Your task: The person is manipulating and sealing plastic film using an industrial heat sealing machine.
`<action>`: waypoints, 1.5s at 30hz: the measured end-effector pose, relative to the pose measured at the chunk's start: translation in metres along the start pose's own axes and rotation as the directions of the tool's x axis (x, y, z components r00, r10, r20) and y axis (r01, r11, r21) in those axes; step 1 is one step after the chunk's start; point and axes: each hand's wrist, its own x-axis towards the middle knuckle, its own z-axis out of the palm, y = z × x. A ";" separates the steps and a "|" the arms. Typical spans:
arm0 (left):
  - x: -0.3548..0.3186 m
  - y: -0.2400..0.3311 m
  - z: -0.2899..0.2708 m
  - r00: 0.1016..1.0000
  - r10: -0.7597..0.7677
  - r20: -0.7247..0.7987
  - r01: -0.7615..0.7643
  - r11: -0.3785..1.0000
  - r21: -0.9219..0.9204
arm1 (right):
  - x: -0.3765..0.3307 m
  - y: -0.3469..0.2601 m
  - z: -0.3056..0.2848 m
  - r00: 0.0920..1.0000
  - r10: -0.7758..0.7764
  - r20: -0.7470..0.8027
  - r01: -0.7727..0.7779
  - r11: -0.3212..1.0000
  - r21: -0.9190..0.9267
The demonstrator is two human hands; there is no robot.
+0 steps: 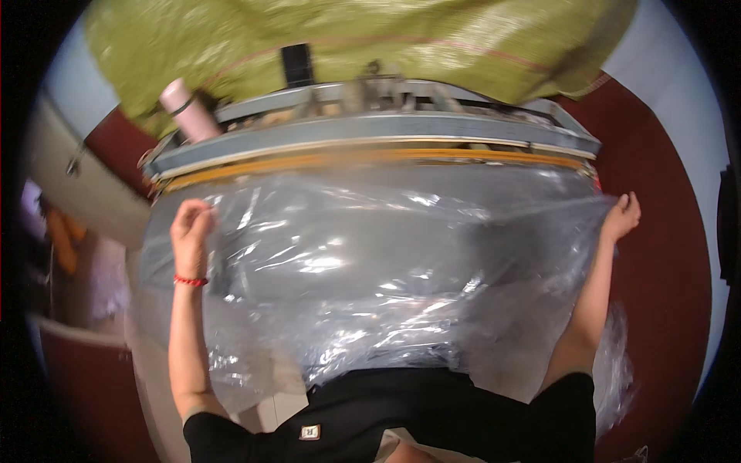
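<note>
A large clear plastic sheet (332,239) lies spread in front of me, wrinkled and shiny, and hangs down toward my body. My right hand (622,217) pinches its right edge and pulls it taut, with creases running to the fingers. On the left, my left hand (191,220) is raised over the sheet with its fingers curled closed. Slight blur hides whether film is between those fingers. A red bead bracelet (190,281) circles my left wrist. Past the sheet's far edge runs a long grey metal bar (370,131) with an orange strip (370,157) along it.
A pink bottle (189,112) stands tilted behind the bar's left end. Metal machine parts (378,92) and a dark flat object (296,65) are farther back. Yellow woven sheeting (432,38) covers the far side. A pale door-like panel (93,162) is at left; dark red flooring (656,255) at right.
</note>
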 end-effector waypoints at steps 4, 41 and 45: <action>-0.026 0.024 -0.001 0.999 0.007 0.049 -0.004 0.998 -0.058 | -0.041 -0.199 -0.034 0.900 -0.215 0.380 -0.103 0.741 0.664; 0.058 -0.055 -0.210 0.705 0.563 -0.431 0.023 0.589 0.808 | 0.003 0.092 -0.019 0.737 0.500 0.454 -0.530 0.845 -0.071; 0.053 -0.178 -0.204 0.983 -0.174 -0.059 0.153 0.600 0.785 | -0.008 0.079 0.013 0.635 0.560 0.532 -0.564 0.807 -0.177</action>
